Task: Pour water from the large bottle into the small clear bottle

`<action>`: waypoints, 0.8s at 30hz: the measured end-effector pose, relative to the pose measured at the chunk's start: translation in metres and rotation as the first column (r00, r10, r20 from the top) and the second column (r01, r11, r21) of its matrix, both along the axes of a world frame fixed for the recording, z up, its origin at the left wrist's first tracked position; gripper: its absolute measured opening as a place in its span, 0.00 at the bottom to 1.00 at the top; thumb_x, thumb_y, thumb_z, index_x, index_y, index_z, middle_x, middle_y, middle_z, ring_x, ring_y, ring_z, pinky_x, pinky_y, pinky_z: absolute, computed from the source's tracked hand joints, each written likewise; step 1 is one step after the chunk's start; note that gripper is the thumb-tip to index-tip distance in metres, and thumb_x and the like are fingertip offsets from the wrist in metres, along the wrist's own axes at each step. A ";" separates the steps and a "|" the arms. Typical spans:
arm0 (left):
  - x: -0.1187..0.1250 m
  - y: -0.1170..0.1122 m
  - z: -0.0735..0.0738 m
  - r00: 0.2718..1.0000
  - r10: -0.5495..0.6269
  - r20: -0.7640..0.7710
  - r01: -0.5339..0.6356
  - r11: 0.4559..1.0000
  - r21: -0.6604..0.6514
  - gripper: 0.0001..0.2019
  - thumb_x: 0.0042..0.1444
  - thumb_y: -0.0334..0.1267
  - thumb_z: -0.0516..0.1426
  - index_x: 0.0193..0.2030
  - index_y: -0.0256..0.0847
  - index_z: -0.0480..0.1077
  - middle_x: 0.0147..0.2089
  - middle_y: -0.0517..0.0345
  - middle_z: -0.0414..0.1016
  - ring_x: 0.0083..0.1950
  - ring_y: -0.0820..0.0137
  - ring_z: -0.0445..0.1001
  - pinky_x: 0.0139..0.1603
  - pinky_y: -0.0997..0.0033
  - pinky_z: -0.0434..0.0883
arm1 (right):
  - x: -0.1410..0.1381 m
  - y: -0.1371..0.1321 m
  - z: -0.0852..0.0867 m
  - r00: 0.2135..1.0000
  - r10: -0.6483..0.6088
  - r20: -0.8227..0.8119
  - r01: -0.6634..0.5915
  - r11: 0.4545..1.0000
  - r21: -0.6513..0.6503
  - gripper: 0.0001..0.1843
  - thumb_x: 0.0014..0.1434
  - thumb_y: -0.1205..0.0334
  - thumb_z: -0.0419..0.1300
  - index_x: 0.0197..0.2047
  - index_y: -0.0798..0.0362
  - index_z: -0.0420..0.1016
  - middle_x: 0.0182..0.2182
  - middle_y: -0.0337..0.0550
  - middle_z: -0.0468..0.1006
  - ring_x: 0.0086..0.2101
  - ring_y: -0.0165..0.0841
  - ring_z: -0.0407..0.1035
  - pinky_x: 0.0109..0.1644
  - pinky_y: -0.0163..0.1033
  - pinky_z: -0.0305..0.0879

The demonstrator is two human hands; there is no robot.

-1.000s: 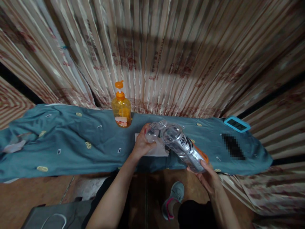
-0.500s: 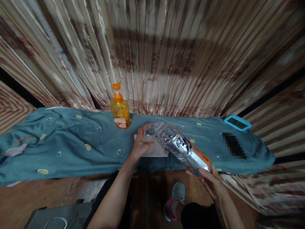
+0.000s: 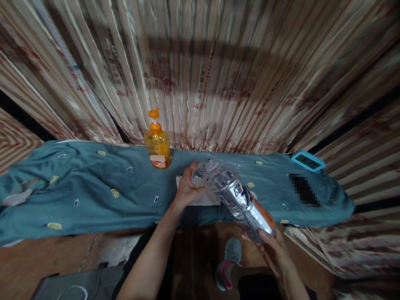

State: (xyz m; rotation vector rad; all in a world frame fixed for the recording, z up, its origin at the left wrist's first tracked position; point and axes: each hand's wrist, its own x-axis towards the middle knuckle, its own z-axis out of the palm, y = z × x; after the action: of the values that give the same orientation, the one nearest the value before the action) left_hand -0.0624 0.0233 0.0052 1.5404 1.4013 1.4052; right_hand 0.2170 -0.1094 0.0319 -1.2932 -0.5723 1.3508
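My left hand [image 3: 185, 192] is wrapped round a small clear bottle [image 3: 200, 175], held upright over a white tissue [image 3: 203, 199] on the teal cloth [image 3: 93, 187]. My right hand [image 3: 269, 246] grips the bottom of a large clear plastic bottle [image 3: 242, 200] with a white and orange label. The large bottle is tipped over, with its mouth against the small bottle's mouth.
An orange pump dispenser [image 3: 157, 142] stands at the back of the cloth, left of my hands. A blue-framed device [image 3: 308, 161] lies at the far right. Striped curtains [image 3: 218, 75] hang behind. Below are my shoe [image 3: 228, 262] and a grey case [image 3: 78, 287].
The large bottle's base has sunk a little and moved left, with my right hand lower in the frame. The left hand and small bottle have barely moved.
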 end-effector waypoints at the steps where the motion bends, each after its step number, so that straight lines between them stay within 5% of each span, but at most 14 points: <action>1: 0.000 0.000 0.001 1.000 -0.007 0.019 0.007 1.000 -0.017 0.48 0.39 0.30 0.74 0.71 0.40 0.68 0.69 0.43 0.77 0.70 0.46 0.76 0.76 0.45 0.70 | 0.002 -0.001 -0.002 1.000 0.022 0.004 -0.022 1.000 -0.003 0.53 0.35 0.49 0.89 0.65 0.39 0.79 0.37 0.35 0.91 0.35 0.37 0.86 0.36 0.30 0.83; 5: -0.001 -0.001 0.005 0.996 -0.019 0.083 0.022 0.999 -0.044 0.48 0.40 0.30 0.74 0.71 0.40 0.67 0.71 0.42 0.76 0.72 0.47 0.75 0.78 0.45 0.68 | 0.007 -0.003 -0.009 0.993 0.119 0.021 -0.119 0.993 -0.018 0.51 0.45 0.49 0.86 0.70 0.35 0.74 0.38 0.31 0.91 0.32 0.33 0.86 0.38 0.28 0.81; 9: -0.002 -0.002 0.006 0.990 -0.036 0.136 0.041 0.999 -0.031 0.47 0.40 0.26 0.72 0.70 0.42 0.67 0.69 0.47 0.79 0.70 0.49 0.77 0.78 0.46 0.69 | 0.005 -0.004 0.000 0.990 0.135 0.035 -0.136 0.990 0.026 0.54 0.46 0.50 0.85 0.73 0.35 0.70 0.47 0.38 0.91 0.51 0.46 0.86 0.33 0.31 0.81; 13: -0.001 -0.001 0.004 0.991 -0.021 0.131 0.027 0.998 -0.049 0.47 0.38 0.22 0.70 0.69 0.43 0.69 0.68 0.49 0.80 0.69 0.49 0.78 0.77 0.47 0.70 | 0.003 -0.011 0.008 0.985 0.169 0.032 -0.170 0.985 0.015 0.52 0.52 0.54 0.83 0.75 0.34 0.66 0.61 0.41 0.86 0.60 0.48 0.81 0.38 0.33 0.83; 20: -0.001 -0.001 0.004 0.995 -0.022 0.095 0.027 0.998 -0.054 0.47 0.38 0.25 0.71 0.70 0.43 0.68 0.67 0.49 0.80 0.68 0.49 0.79 0.75 0.46 0.72 | -0.019 -0.027 0.013 1.000 0.007 -0.030 -0.007 1.000 -0.002 0.64 0.41 0.50 0.87 0.76 0.39 0.62 0.53 0.47 0.89 0.48 0.48 0.86 0.45 0.43 0.87; 24: -0.001 -0.001 0.005 0.998 -0.002 0.058 0.005 0.998 -0.059 0.48 0.38 0.24 0.69 0.71 0.44 0.67 0.66 0.51 0.81 0.68 0.50 0.80 0.72 0.49 0.75 | -0.020 -0.041 0.001 0.991 0.058 -0.124 -0.054 0.998 0.037 0.41 0.49 0.57 0.85 0.64 0.40 0.75 0.53 0.46 0.90 0.52 0.47 0.86 0.50 0.42 0.86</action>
State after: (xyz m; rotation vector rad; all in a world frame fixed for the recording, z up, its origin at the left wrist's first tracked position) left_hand -0.0631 0.0219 0.0105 1.4522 1.3922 1.3830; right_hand 0.1968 -0.1499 0.0325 -1.1641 -0.5460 1.4514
